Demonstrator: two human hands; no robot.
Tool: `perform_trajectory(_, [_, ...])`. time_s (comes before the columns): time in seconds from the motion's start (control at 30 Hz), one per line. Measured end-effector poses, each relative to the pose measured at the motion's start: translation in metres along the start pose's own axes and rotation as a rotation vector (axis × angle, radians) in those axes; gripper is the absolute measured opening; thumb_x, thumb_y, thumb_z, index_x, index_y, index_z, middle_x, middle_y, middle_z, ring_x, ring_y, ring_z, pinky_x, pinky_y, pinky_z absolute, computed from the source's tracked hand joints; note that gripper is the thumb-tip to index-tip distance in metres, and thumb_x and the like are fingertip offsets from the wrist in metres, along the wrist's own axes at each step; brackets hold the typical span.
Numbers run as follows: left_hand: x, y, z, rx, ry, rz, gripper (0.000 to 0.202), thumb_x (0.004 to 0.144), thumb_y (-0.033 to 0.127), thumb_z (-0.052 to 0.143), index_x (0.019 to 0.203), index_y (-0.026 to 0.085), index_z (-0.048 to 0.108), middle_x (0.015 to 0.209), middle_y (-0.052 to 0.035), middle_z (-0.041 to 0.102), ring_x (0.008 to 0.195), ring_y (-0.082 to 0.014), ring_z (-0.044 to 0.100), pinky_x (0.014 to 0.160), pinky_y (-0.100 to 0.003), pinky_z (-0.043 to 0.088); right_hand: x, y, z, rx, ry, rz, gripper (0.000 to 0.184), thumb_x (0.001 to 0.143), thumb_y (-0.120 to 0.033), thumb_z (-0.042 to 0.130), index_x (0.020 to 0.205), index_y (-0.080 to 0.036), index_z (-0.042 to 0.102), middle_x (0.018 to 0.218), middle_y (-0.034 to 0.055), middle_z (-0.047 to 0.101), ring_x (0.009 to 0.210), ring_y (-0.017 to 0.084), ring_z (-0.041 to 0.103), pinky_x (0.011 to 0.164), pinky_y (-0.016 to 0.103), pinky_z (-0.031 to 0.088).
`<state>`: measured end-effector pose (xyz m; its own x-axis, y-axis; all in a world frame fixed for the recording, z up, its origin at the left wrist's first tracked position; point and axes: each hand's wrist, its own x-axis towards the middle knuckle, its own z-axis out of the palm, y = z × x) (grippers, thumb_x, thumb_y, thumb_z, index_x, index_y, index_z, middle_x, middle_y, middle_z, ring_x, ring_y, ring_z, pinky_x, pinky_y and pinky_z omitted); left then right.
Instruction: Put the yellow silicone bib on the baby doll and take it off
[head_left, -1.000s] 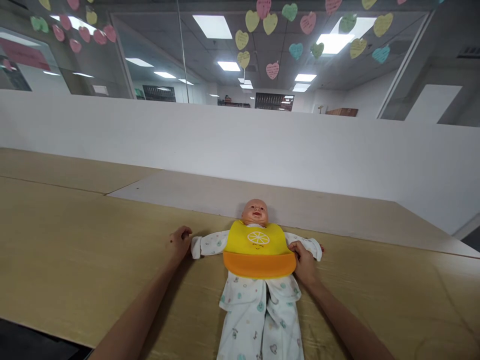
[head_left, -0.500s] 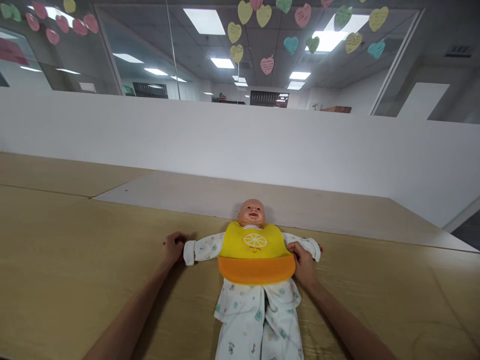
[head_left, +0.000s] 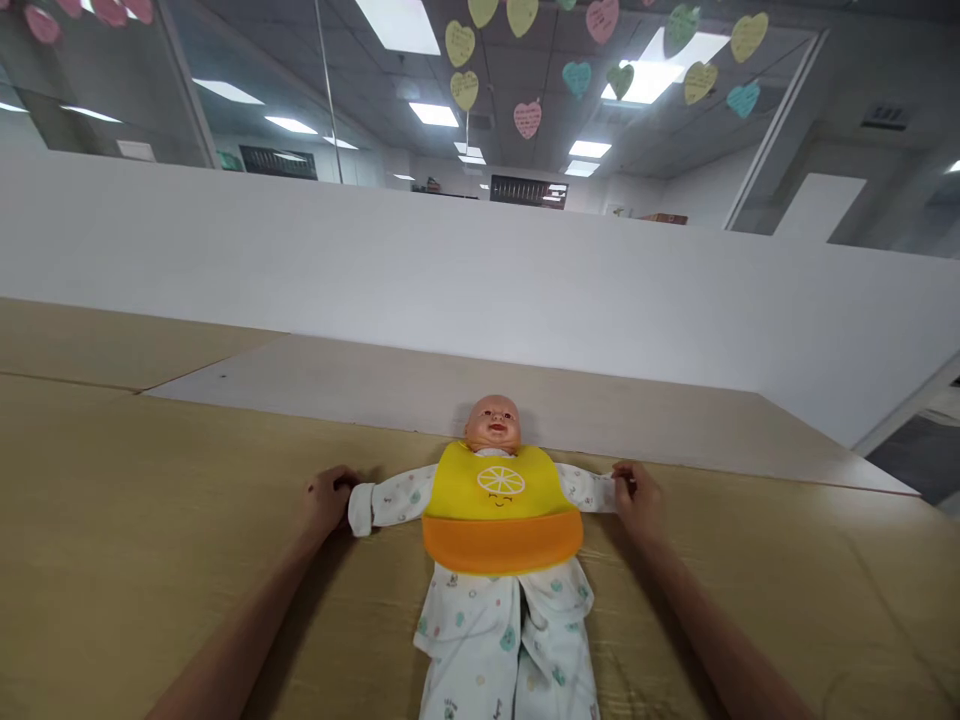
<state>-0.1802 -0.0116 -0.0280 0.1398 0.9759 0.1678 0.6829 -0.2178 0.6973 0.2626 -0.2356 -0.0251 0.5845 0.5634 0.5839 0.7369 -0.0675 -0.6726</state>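
A baby doll (head_left: 493,422) in white printed pyjamas lies on its back on the wooden table (head_left: 135,540), arms spread out to both sides. A yellow bib with an orange pocket (head_left: 501,508) covers its chest. My left hand (head_left: 328,497) is closed around the end of the doll's sleeve on the left. My right hand (head_left: 636,492) is closed on the cuff of the sleeve on the right.
A white partition wall (head_left: 525,290) runs along the far edge of the table. Above it, paper hearts (head_left: 527,118) hang on glass. A lighter table panel (head_left: 360,385) lies just behind the doll's head.
My right hand has moved from the bib's side out to the doll's right cuff. The left hand stays at the other sleeve end. The view has drifted slightly.
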Motion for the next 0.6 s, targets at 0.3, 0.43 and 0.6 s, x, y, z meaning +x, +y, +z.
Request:
perform_trajectory(0.3, [-0.003, 0.005, -0.004, -0.04, 0.003, -0.08, 0.024, 0.066, 0.021, 0.047, 0.075, 0.017, 0.069, 0.072, -0.0033, 0.07, 0.069, -0.0203, 0.064, 0.06, -0.026, 0.046, 0.013, 0.047, -0.01, -0.098, -0.014, 0.297, 0.042, 0.063, -0.051, 0.049, 0.084, -0.015, 0.059, 0.08, 0.0097, 0.065, 0.071, 0.022, 0.06, 0.07, 0.037, 0.048])
perform_trajectory(0.43, [-0.004, 0.006, -0.007, 0.007, 0.028, -0.132, 0.027, 0.069, 0.027, 0.048, 0.081, 0.016, 0.069, 0.068, -0.0036, 0.069, 0.065, -0.0214, 0.063, 0.057, -0.028, 0.046, 0.011, 0.045, -0.006, -0.06, -0.03, 0.267, 0.04, 0.066, -0.052, 0.05, 0.081, -0.016, 0.06, 0.076, 0.0095, 0.066, 0.071, 0.022, 0.061, 0.07, 0.037, 0.048])
perform_trajectory(0.6, [-0.004, 0.002, -0.006, 0.033, 0.004, -0.065, 0.024, 0.069, 0.029, 0.051, 0.083, 0.02, 0.07, 0.079, -0.005, 0.072, 0.076, -0.0238, 0.066, 0.061, -0.03, 0.048, 0.01, 0.037, -0.008, -0.086, -0.103, 0.262, 0.038, 0.07, -0.052, 0.05, 0.077, -0.017, 0.062, 0.076, 0.0084, 0.068, 0.07, 0.022, 0.062, 0.068, 0.035, 0.047])
